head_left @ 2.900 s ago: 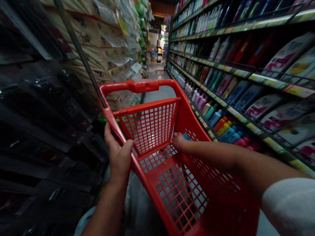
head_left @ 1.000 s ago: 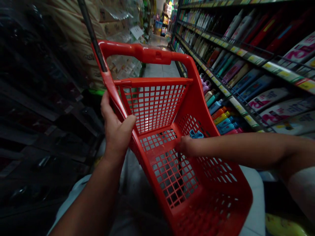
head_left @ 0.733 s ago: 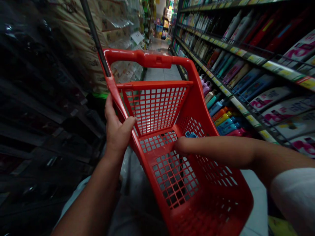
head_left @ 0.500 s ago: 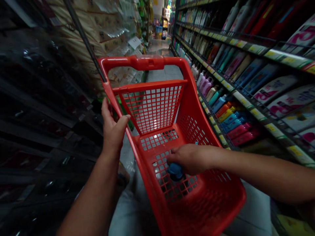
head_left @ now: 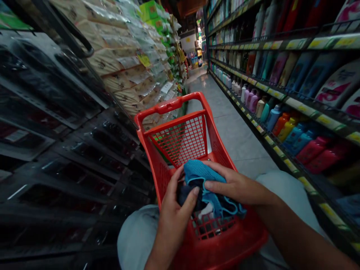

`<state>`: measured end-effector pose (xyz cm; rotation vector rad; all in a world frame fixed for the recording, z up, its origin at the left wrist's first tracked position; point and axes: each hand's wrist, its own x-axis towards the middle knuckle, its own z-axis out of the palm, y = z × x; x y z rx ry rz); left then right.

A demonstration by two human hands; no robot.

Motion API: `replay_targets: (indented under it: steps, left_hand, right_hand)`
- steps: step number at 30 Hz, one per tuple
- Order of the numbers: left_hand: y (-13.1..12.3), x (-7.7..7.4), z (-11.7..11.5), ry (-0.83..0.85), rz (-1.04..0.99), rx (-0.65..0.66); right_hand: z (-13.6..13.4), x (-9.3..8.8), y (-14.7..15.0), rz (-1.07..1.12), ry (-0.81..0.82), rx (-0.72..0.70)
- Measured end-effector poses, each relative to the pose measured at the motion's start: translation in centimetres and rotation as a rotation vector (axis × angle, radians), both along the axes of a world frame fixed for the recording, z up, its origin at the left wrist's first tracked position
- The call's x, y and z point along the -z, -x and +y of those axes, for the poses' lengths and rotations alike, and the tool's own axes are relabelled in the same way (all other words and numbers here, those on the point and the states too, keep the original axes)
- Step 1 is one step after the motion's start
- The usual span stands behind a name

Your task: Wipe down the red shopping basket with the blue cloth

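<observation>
A red plastic shopping basket [head_left: 180, 138] with a mesh wall and a raised handle stands in front of me in a store aisle. Both my hands hold a blue mesh cloth item [head_left: 202, 176] over the basket's near end. My left hand [head_left: 177, 210] grips it from below, thumb pressed on a dark part. My right hand [head_left: 236, 185] is closed on it from the right, fingers laid over the blue mesh. A blue strap loops out under my right hand.
Shelves of coloured bottles [head_left: 281, 123] line the right side. Stacked paper packs [head_left: 126, 71] and dark wrapped goods [head_left: 56, 150] fill the left. The tiled aisle floor [head_left: 233, 131] runs ahead. My knees in light trousers [head_left: 135, 236] show below.
My left hand let go of the basket's rim and joined the right hand. The right hand lifted the blue cloth item from the basket's bottom. The basket sits lower and farther away.
</observation>
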<state>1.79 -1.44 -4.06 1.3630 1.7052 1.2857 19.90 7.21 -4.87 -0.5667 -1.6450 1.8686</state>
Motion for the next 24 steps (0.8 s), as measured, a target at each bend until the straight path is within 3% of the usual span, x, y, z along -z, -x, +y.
replay_targets:
  steps: [2,4,7,9,12,15,19,24]
  left_hand:
    - [-0.7,0.5,-0.2,0.048,-0.070,-0.069]
    - [-1.3,0.9,-0.4,0.123,-0.181,-0.104]
    - [-2.5,1.3,-1.2,0.167,-0.414,-0.064]
    - [-3.5,1.6,-1.8,0.120,-0.504,-0.020]
    - [-4.5,2.1,-2.4,0.079,-0.528,-0.092]
    - [-4.6,2.5,-2.6,0.047,-0.667,-0.229]
    - [-4.1,2.6,-2.4,0.031,-0.883,-0.177]
    - [-3.8,2.4,-2.3,-0.002,-0.891,-0.129]
  right_hand:
    - [-0.9,0.6,-0.3,-0.019,-0.013,0.117]
    - [-1.9,1.4,-0.1,-0.093,-0.098,0.331]
    - [-3.7,2.5,0.7,-0.174,-0.372,0.660]
    - [-5.1,3.0,1.4,-0.190,-0.563,0.748]
    - [-7.4,3.3,2.0,-0.207,-0.757,0.697]
    - [-8.9,3.7,2.0,-0.184,-0.797,0.619]
    - [-8.9,4.4,2.0,-0.177,-0.676,0.673]
    - [-8.8,4.8,2.4,-0.127,-0.441,0.598]
